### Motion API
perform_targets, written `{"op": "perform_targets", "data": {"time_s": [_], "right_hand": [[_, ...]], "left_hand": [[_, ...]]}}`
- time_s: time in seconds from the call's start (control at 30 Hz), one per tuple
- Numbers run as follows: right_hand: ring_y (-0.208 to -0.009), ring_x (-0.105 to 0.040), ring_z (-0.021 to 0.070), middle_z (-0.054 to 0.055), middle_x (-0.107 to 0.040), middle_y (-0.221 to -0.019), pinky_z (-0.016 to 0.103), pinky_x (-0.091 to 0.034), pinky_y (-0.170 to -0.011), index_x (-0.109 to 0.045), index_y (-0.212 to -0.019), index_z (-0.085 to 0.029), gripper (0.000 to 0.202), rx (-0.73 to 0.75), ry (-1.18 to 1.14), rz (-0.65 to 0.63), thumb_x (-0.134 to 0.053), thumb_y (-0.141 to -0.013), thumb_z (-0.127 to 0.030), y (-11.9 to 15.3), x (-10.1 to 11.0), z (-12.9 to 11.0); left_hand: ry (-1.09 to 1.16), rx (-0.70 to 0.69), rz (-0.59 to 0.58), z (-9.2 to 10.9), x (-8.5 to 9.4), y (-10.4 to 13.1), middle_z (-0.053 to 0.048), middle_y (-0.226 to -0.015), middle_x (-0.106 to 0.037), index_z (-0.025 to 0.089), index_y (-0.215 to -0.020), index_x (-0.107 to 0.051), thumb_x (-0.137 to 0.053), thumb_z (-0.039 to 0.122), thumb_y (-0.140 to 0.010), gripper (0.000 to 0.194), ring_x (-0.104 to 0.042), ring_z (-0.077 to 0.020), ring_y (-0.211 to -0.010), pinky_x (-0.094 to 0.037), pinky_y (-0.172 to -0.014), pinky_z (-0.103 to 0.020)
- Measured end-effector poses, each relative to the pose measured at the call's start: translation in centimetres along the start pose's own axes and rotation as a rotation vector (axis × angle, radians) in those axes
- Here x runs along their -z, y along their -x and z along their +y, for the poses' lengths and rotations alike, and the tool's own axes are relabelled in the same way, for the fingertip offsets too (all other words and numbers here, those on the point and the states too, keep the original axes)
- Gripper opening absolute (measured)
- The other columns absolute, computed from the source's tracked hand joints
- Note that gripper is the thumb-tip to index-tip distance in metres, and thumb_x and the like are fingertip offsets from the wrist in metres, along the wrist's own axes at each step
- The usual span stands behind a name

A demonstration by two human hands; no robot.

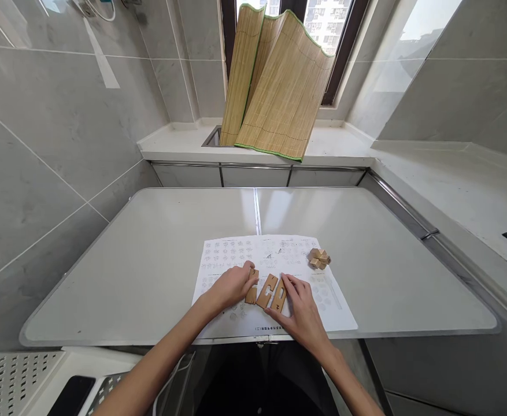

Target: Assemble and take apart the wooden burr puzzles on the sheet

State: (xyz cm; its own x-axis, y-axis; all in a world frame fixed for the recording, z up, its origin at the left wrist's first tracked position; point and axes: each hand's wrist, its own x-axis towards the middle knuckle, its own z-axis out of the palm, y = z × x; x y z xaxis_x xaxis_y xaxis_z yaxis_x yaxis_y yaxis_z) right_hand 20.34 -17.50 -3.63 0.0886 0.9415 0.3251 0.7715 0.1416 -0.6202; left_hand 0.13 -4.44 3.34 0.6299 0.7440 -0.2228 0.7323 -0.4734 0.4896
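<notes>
Three flat wooden puzzle pieces lie side by side on a printed sheet (340, 315) that shows small diagrams. My left hand (231, 284) has its fingers closed over the left wooden piece (251, 296), covering part of it. The middle wooden piece (263, 297), with a notch cut in it, sits between my hands. Thumb and fingertips of my right hand (300, 309) grip the two ends of the right wooden piece (278, 301), which has a slot and a dark mark. Off to the right, an interlocking wooden burr puzzle (319, 258) rests on the sheet's edge.
The white folding table (149, 277) has a seam down its middle. Behind it, a folded bamboo mat (283, 86) stands on the white counter (340, 147) by the window. At lower left are a black phone (71, 396) and a perforated white basket (14, 381).
</notes>
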Motion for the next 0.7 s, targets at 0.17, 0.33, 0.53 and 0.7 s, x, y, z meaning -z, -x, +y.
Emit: {"op": "perform_targets", "data": {"time_s": [0.17, 0.33, 0.53, 0.7], "right_hand": [[-0.136, -0.048, 0.0395, 0.013, -0.052, -0.149, 0.059, -0.052, -0.107, -0.030, -0.164, -0.032, 0.085, 0.026, -0.003, -0.021, -0.073, -0.092, -0.052, 0.0, 0.1, 0.2], [-0.133, -0.052, 0.0379, 0.012, -0.055, -0.148, 0.057, -0.055, -0.105, -0.037, -0.161, -0.033, 0.082, 0.044, -0.006, -0.011, -0.074, -0.091, -0.051, -0.1, 0.3, 0.1], [-0.132, -0.057, 0.0339, 0.012, -0.057, -0.146, 0.051, -0.056, -0.103, -0.058, -0.142, -0.031, 0.046, -0.052, -0.169, 0.036, -0.061, -0.101, -0.050, -0.3, 1.1, -0.5], [-0.120, -0.064, 0.0290, 0.014, -0.064, -0.131, 0.044, -0.057, -0.094, -0.067, -0.118, -0.023, 0.029, -0.171, -0.338, 0.161, -0.048, -0.108, -0.043, -0.5, 1.6, -0.5]], "left_hand": [[-0.043, -0.032, 0.007, 0.0, -0.1, 0.3, -0.009, -0.089, -0.074, 0.020, -0.131, -0.054, -0.043, 0.043, -0.105, 0.036, -0.072, -0.0309, -0.082, -0.048, -0.067, -0.036], [-0.040, -0.192, 0.195, -0.5, -0.8, 0.7, -0.010, -0.106, -0.071, 0.022, -0.126, -0.060, -0.052, 0.046, -0.102, 0.034, -0.070, -0.0291, -0.095, -0.054, -0.081, -0.040], [0.003, -0.405, 0.247, -0.4, -1.6, 1.3, -0.016, -0.148, -0.053, 0.026, -0.139, -0.057, -0.073, 0.062, -0.087, 0.065, -0.048, -0.0361, -0.138, -0.045, -0.112, -0.053], [0.018, -0.518, 0.165, 0.2, -2.6, 0.5, -0.016, -0.161, -0.043, 0.028, -0.157, -0.042, -0.083, 0.071, -0.071, 0.104, -0.037, -0.0414, -0.149, -0.036, -0.120, -0.059]]}}
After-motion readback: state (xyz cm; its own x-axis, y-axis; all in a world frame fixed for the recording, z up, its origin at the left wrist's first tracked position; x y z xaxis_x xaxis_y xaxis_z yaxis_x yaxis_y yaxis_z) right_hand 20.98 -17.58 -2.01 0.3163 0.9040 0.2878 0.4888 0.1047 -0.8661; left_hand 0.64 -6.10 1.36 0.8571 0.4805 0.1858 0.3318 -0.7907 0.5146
